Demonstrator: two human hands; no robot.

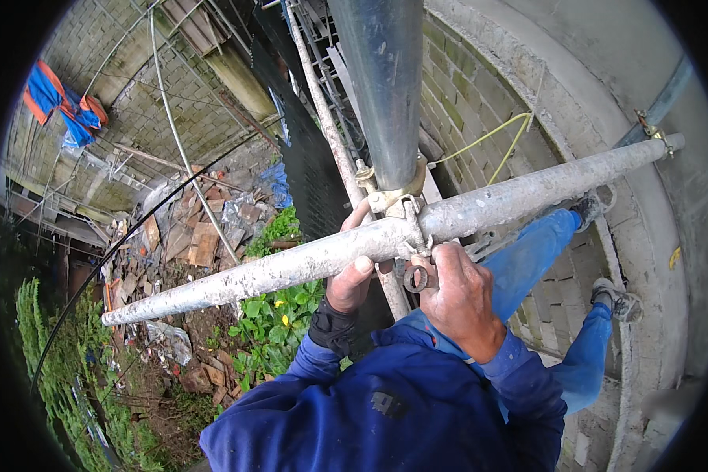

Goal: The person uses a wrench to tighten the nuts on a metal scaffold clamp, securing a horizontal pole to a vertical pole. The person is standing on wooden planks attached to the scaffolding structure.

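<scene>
Here, with the left hand (349,288), clasps a white-spattered tube (252,279), thumb on the near side and a finger curled behind. With the right hand (460,295), just beside, pinches a dark metal ring (411,287) at the fingertips, near a metal coupler (397,204) at the crossing of the tube and a grey upright pole (381,94). Farther out, to the right: blue trousers (531,256), shoes (626,305), a yellow hose (486,140) and a block wall (452,94). To the left: leafy plants (275,324), strewn rubble (204,244) and a blue-and-orange tarp (69,110).
</scene>
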